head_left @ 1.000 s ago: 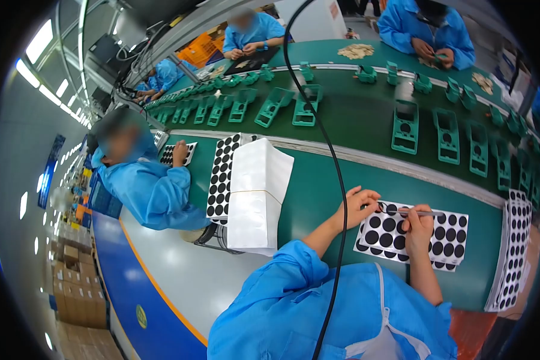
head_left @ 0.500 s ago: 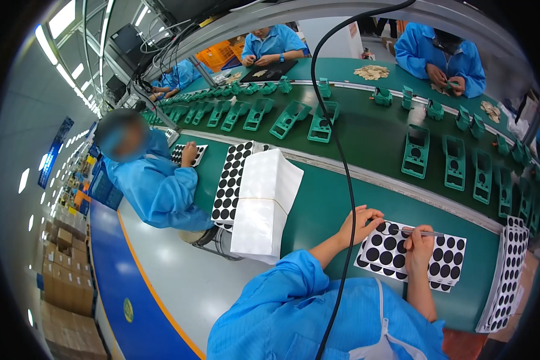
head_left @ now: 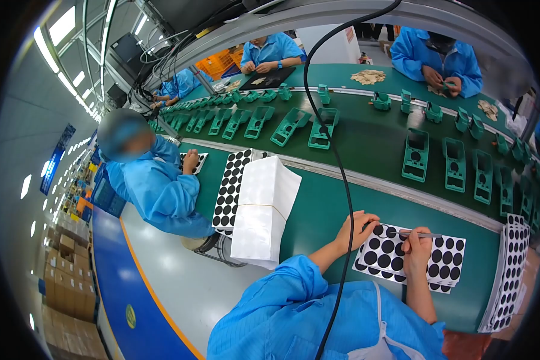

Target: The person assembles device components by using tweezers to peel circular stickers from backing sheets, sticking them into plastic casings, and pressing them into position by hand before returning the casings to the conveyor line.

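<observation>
A white sheet of round black stickers lies on top of other such sheets on the green bench in front of me. At its upper left corner is my left hand, thumb and fingers closed on the edge. My right hand is wrapped round metal tweezers, held low over the sheet. Their tips point left towards the top row of dots, close to my left fingertips. Whether the tips touch a sticker is too small to tell.
Green plastic housings stand in rows on the conveyor beyond the bench rail. Sticker sheets are stacked at right. White sheets under a rubber band lie left. A black cable hangs across the view. Co-workers sit nearby.
The view has shifted slightly. My left hand and the tweezers in my right hand stay almost where they were, over the top row of stickers. The co-worker at left leans a little differently.
</observation>
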A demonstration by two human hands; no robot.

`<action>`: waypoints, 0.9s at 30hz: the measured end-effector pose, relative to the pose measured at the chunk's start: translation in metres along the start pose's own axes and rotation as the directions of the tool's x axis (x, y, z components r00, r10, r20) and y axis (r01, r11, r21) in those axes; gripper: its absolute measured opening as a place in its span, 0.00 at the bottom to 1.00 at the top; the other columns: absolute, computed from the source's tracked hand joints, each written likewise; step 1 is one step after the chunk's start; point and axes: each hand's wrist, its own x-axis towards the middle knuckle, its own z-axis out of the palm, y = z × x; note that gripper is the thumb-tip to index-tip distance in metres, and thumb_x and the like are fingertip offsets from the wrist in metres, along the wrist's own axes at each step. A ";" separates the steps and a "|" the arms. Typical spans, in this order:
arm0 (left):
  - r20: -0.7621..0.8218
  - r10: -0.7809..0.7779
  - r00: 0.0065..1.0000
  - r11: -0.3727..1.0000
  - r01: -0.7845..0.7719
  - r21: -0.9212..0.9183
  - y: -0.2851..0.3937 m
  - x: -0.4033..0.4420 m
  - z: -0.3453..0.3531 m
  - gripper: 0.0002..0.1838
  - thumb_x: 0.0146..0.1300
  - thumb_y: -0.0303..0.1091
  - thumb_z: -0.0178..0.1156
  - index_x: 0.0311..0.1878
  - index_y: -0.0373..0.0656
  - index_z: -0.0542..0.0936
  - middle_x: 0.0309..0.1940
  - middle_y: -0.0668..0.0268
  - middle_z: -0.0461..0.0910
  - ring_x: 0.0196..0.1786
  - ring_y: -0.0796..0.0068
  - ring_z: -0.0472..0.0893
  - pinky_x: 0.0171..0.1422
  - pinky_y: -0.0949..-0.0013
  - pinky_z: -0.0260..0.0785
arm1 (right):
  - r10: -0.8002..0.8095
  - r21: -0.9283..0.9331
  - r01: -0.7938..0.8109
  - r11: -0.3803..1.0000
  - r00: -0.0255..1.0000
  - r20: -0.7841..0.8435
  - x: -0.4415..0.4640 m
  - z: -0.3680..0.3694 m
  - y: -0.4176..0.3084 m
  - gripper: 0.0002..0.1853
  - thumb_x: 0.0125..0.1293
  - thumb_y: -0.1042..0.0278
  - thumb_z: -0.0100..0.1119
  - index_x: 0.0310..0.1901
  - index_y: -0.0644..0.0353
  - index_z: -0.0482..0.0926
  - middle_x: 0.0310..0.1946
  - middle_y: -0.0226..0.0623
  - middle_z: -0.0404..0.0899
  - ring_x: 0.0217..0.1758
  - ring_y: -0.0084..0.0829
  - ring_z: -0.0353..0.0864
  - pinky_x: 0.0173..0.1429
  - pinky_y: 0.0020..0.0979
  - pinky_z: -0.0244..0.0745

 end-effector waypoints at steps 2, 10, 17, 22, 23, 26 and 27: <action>-0.051 -0.047 0.998 0.998 0.045 -0.045 0.002 -0.002 0.001 0.09 0.62 0.31 0.54 0.42 0.38 0.78 0.35 0.60 0.82 0.41 0.60 0.80 0.57 0.60 0.66 | -0.001 0.029 0.001 1.000 1.000 -0.001 -0.001 0.002 -0.001 0.02 0.69 0.74 0.48 0.39 0.58 0.67 0.31 0.43 0.78 0.17 0.17 0.65 0.22 0.17 0.61; -0.108 -0.012 0.994 1.000 0.011 -0.011 0.002 0.000 0.000 0.08 0.60 0.28 0.54 0.40 0.36 0.79 0.34 0.57 0.81 0.40 0.55 0.79 0.46 0.60 0.70 | 0.012 0.142 -0.011 0.990 1.000 -0.010 0.002 -0.004 0.000 0.02 0.69 0.72 0.49 0.40 0.57 0.68 0.34 0.43 0.79 0.18 0.17 0.65 0.24 0.18 0.63; -0.097 -0.036 0.995 0.999 0.035 -0.012 -0.001 -0.003 -0.003 0.08 0.60 0.28 0.54 0.40 0.38 0.79 0.32 0.60 0.81 0.39 0.57 0.79 0.50 0.60 0.67 | 0.020 0.189 -0.017 0.982 1.000 -0.015 0.004 -0.004 0.004 0.03 0.69 0.70 0.50 0.41 0.56 0.68 0.35 0.43 0.80 0.19 0.17 0.64 0.26 0.19 0.64; -0.080 -0.021 0.997 0.999 0.023 0.023 -0.014 -0.004 -0.005 0.08 0.61 0.28 0.53 0.41 0.39 0.79 0.32 0.62 0.82 0.39 0.60 0.79 0.54 0.61 0.65 | 0.030 0.171 -0.024 0.985 0.999 -0.031 0.006 0.001 0.010 0.02 0.69 0.70 0.49 0.41 0.56 0.68 0.35 0.43 0.79 0.19 0.17 0.64 0.26 0.19 0.64; -0.069 -0.027 0.997 1.000 0.028 0.013 -0.013 -0.005 -0.006 0.08 0.61 0.29 0.54 0.41 0.39 0.78 0.31 0.62 0.82 0.39 0.60 0.79 0.55 0.60 0.65 | 0.032 0.165 -0.026 0.986 0.999 -0.033 0.007 0.001 0.011 0.02 0.69 0.70 0.49 0.41 0.55 0.67 0.35 0.43 0.79 0.18 0.17 0.64 0.26 0.19 0.64; -0.054 -0.025 0.998 1.000 0.025 0.002 -0.015 -0.005 -0.008 0.08 0.61 0.28 0.54 0.42 0.39 0.78 0.32 0.62 0.81 0.39 0.61 0.79 0.54 0.61 0.66 | 0.024 0.205 -0.019 0.979 0.999 -0.022 0.007 0.000 0.013 0.02 0.69 0.72 0.49 0.41 0.56 0.68 0.34 0.45 0.80 0.18 0.18 0.65 0.24 0.20 0.65; -0.046 -0.015 0.999 1.000 0.015 0.002 -0.015 -0.006 -0.008 0.08 0.61 0.27 0.54 0.42 0.38 0.78 0.33 0.61 0.81 0.39 0.62 0.79 0.52 0.62 0.67 | 0.026 0.203 -0.021 0.979 0.999 -0.023 0.008 0.000 0.014 0.02 0.69 0.72 0.49 0.41 0.56 0.68 0.34 0.45 0.80 0.18 0.18 0.65 0.24 0.20 0.65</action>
